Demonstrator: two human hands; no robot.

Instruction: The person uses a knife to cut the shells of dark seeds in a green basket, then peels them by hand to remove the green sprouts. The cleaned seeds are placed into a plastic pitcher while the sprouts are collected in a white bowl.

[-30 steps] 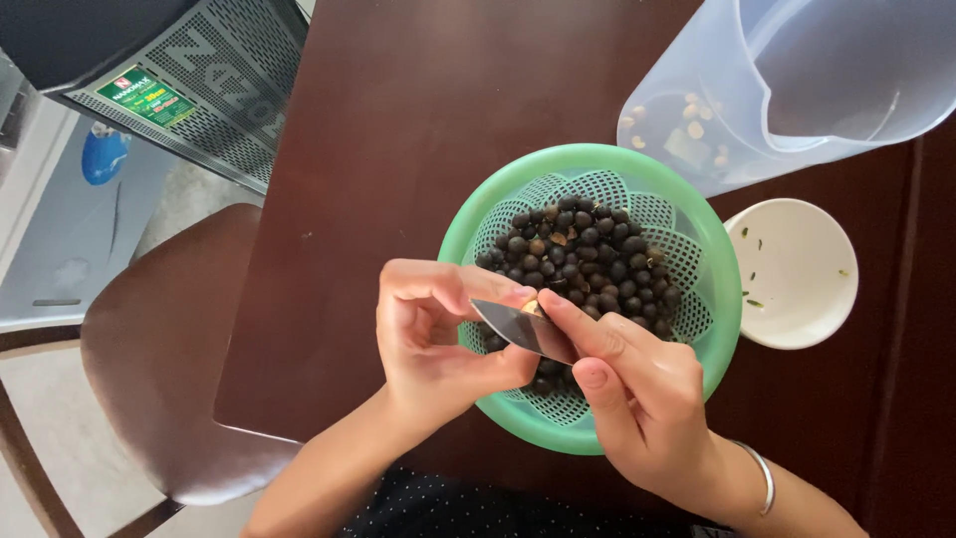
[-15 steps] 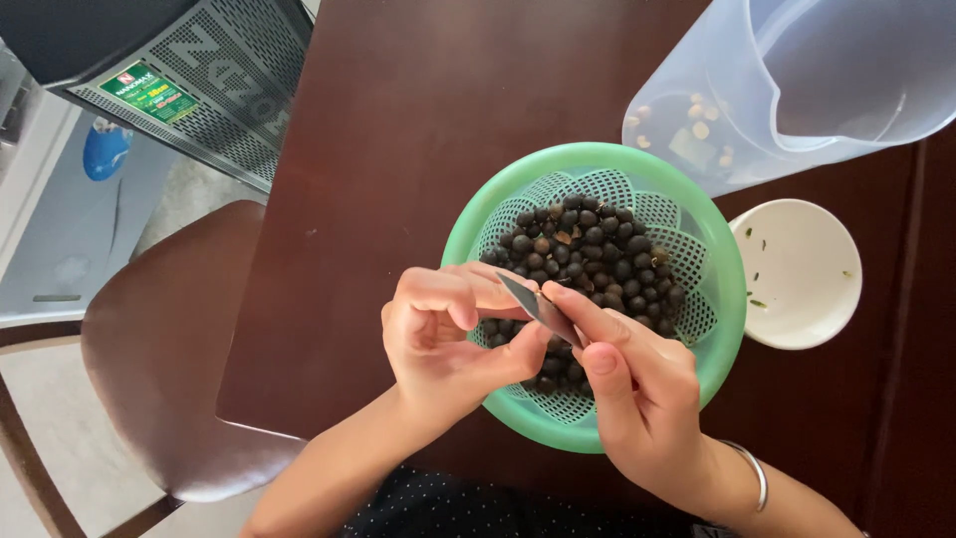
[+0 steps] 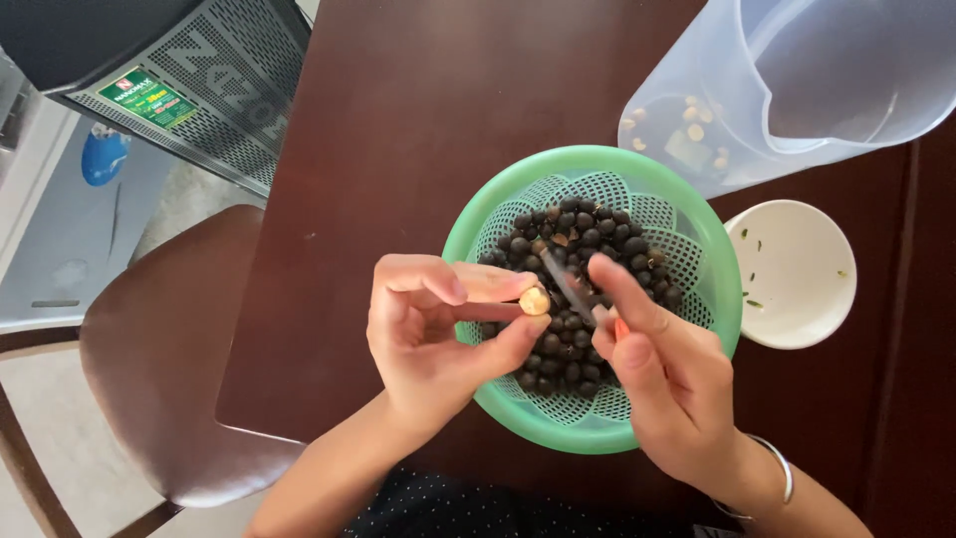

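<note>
A green perforated basket [image 3: 697, 239] full of small dark round seeds [image 3: 588, 239] sits on the dark wooden table [image 3: 418, 120]. My left hand [image 3: 428, 339] pinches a pale, peeled seed [image 3: 535, 301] between thumb and fingertips over the basket's near left side. My right hand [image 3: 667, 389] grips a small knife [image 3: 566, 284] whose blade points up and left, its tip close to the peeled seed. A bracelet circles my right wrist.
A clear plastic jug [image 3: 787, 90] with several pale peeled seeds at its bottom stands at the back right. A white bowl [image 3: 797, 274] sits right of the basket. A brown chair seat [image 3: 164, 359] and a grey metal case [image 3: 189, 90] lie to the left.
The knife has drawn away from the seed toward the right. The seed in my left fingers now shows pale and bare, where the blade covered it before.
</note>
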